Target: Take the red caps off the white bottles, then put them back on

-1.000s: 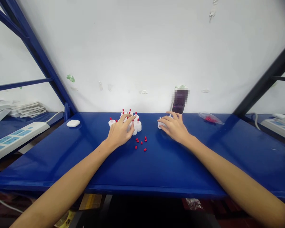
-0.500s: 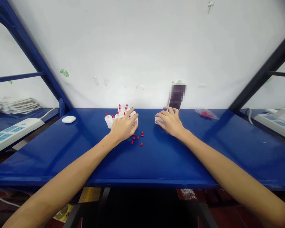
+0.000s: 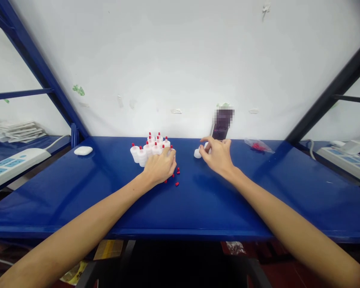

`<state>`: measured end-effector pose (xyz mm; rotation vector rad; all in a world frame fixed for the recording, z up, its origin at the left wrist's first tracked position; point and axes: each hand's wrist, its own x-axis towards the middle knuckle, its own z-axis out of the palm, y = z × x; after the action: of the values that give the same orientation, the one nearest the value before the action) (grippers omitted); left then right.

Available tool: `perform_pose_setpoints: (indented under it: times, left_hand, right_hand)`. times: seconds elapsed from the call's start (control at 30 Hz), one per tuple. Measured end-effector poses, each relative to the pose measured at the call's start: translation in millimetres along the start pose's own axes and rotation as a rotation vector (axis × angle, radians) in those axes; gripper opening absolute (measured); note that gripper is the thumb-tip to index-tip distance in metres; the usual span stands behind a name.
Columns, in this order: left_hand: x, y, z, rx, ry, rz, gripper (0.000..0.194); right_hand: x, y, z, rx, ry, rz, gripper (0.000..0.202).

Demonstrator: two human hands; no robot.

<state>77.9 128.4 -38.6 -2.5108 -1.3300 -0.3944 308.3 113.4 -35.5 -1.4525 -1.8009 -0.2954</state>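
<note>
- The left hand [image 3: 160, 165] is partly closed, fingers bent and bunched beside the near right side of a cluster of white round plastic bottles with red pointed caps [image 3: 142, 156]; whether it pinches anything is hidden.
- The right hand [image 3: 218, 157] is half open, its index finger arched and apart from the thumb, at the uncapped white plastic bottles [image 3: 197, 153]; whether it grips one is unclear.
- Against the earlier frames, the left fingers are no longer spread over the cluster but drawn in, leaving more bottles in view; the right fingers are lifted into an arch rather than lying low over the white bottles.
- At least ten red-capped bottles stand close together on the blue tabletop [image 3: 198, 204]; at least two uncapped ones show in part.
- Five small loose red caps [image 3: 177, 184] are visible near the left hand; it may cover others.
- There is one white oval case [image 3: 83, 151], one dark phone [image 3: 222, 129] leaning against the wall [image 3: 156, 64], one clear plastic bag with red contents [image 3: 259, 146], and two white power strips [image 3: 15, 168].
</note>
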Motion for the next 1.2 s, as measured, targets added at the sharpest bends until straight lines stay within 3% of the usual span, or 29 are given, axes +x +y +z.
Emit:
perform_pose_setpoints:
  times: [0.1, 0.33, 0.53, 0.67, 0.83, 0.9, 1.0, 1.1, 1.2]
  left_hand:
    - [-1, 0, 0.2, -0.004, 0.008, 0.004, 0.037]
    - [-7, -3, 3.1, -0.102, 0.140, 0.055, 0.039]
    - [-11, -6, 9.5, -0.517, 0.407, 0.306, 0.033]
    - [-13, 1, 12.0, -0.720, 0.469, 0.400, 0.031]
    - [-14, -1, 10.6, -0.528, 0.411, 0.363, 0.024]
    - [-14, -6, 8.4, -0.405, 0.353, 0.345, 0.024]
    - [-15, -13, 5.8, -0.313, 0.221, 0.431, 0.025]
    - [-14, -17, 4.8, -0.330, 0.136, 0.512, 0.031]
    - [-14, -16, 3.7, -0.474, 0.089, 0.531, 0.032]
  right_hand:
    - [-7, -16, 1, 0.124, -0.009, -0.033, 0.013]
    - [-22, -29, 11, 0.314, -0.216, -0.247, 0.024]
    - [-22, -27, 10, 0.403, -0.184, -0.307, 0.044]
    - [-25, -32, 8, 0.515, -0.198, -0.334, 0.042]
    - [-31, -42, 1, 0.657, -0.335, -0.219, 0.029]
    - [-34, -46, 0, 0.787, -0.416, -0.143, 0.025]
    - [-34, -50, 1, 1.060, -0.534, 0.023, 0.016]
    - [-31, -50, 5, 1.273, -0.633, 0.149, 0.005]
    - [-27, -50, 6, 1.382, -0.688, 0.201, 0.013]
